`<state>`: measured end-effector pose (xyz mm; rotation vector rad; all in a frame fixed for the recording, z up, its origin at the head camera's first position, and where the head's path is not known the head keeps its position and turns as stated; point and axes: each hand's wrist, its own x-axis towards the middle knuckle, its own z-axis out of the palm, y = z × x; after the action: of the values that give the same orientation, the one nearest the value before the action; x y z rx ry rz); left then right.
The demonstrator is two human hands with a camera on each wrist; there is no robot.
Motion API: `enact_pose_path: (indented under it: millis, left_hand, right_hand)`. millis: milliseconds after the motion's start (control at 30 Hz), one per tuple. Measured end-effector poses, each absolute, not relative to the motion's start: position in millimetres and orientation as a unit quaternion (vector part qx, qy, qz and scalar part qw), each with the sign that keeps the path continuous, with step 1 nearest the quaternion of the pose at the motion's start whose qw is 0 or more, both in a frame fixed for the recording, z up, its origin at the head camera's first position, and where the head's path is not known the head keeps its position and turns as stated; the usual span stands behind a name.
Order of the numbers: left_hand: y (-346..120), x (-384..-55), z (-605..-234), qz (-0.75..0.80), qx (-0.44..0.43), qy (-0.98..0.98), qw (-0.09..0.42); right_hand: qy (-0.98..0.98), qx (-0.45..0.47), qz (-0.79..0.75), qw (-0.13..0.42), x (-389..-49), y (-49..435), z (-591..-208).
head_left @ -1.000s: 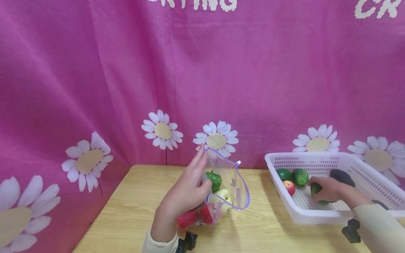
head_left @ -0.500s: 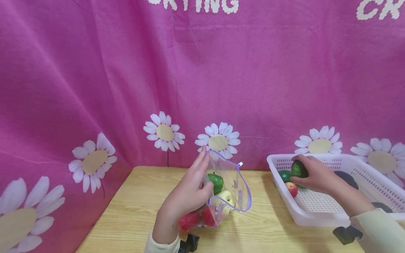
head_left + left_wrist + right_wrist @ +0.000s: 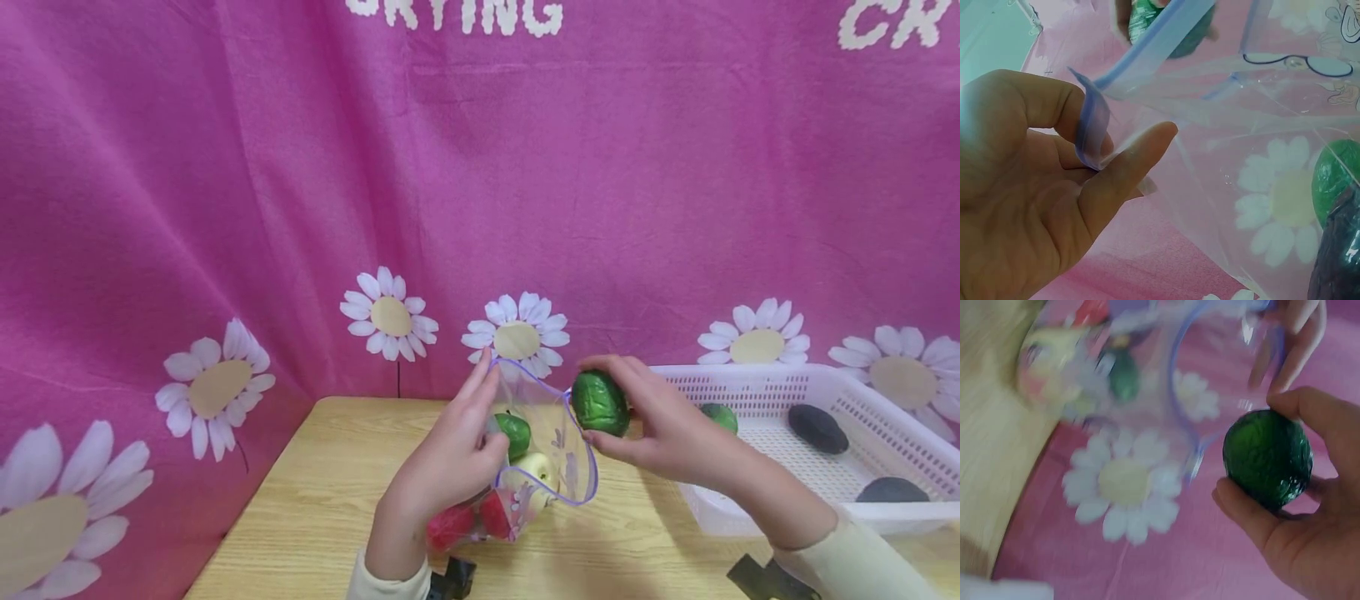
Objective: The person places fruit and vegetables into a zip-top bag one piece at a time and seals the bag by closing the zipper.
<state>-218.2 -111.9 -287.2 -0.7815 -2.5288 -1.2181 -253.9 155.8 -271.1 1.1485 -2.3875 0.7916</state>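
Observation:
My left hand [image 3: 450, 458] pinches the purple rim of a clear zip bag [image 3: 558, 437], its mouth facing right. Inside the bag I see a green fruit [image 3: 513, 435], a pale yellow-green apple [image 3: 534, 472] and red items [image 3: 452, 527]. My right hand [image 3: 667, 421] holds a glossy, wrinkled, roundish dark green fruit [image 3: 600, 403] between thumb and fingers, right at the bag's mouth. In the right wrist view this green fruit [image 3: 1267, 458] is beside the purple rim. The left wrist view has the rim [image 3: 1092, 125] between my left thumb and fingers.
A white perforated basket [image 3: 757, 521] stands at the right of the wooden table [image 3: 300, 500]. In it lie a green fruit [image 3: 720, 416] and two dark oval fruits, one farther back [image 3: 817, 429] and one nearer [image 3: 892, 490]. A pink flowered cloth [image 3: 637, 208] hangs behind.
My right hand has picked a dark green fruit from the basket's left side and carried it left to the bag's mouth. The left hand and bag have stayed nearly still.

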Motion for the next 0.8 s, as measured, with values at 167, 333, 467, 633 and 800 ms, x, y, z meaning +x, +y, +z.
enact_pose_path:
  millis: [167,333,467,633,800]
  left_hand:
    - [-113,-219,-288,-0.412,-0.271,-0.862,0.121]
    - [-113,-219,-287,-0.413,-0.261,-0.865,0.11]
    - [-113,-218,-287,-0.415,-0.259,-0.865,0.111]
    - [-115,-219,-287,-0.416,-0.261,-0.864,0.115]
    - [-116,-219,-286,-0.418,-0.256,-0.865,0.108]
  right_hand:
    - [-0.825,0.465,0.292,0.136,-246,132,-274]
    - [-0.836,0.466,0.259,0.13,-244,120,-279]
    - [-0.843,0.46,0.247,0.13,-245,114,-281]
    - [-0.85,0.452,0.245,0.116,-245,110,-285]
    - [-0.852,0.451,0.251,0.091,-244,111,-287]
